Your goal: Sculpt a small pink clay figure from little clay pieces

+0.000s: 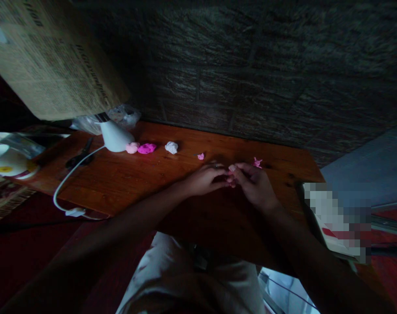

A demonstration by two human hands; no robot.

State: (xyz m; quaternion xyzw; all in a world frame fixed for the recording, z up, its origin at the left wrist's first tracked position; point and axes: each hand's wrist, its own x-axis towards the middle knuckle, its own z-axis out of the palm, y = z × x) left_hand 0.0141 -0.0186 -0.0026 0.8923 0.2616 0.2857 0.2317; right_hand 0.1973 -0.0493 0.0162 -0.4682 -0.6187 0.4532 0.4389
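In the head view, we see our left hand (205, 179) and right hand (259, 185) meeting near the centre of the frame. Our right thumb and forefinger pinch a small pink bit (230, 172) there; in this dimness we cannot tell whether our left fingers grip it too. Right of centre lies a spiky pink piece (257, 162); above our left hand, a small pink lump (201, 156). Left of centre we find a white lump (171, 147), then a magenta lump (147, 148) touching a pale pink lump (132, 148).

Textured wall (266, 74) (quite dark), wooden table (129, 174).
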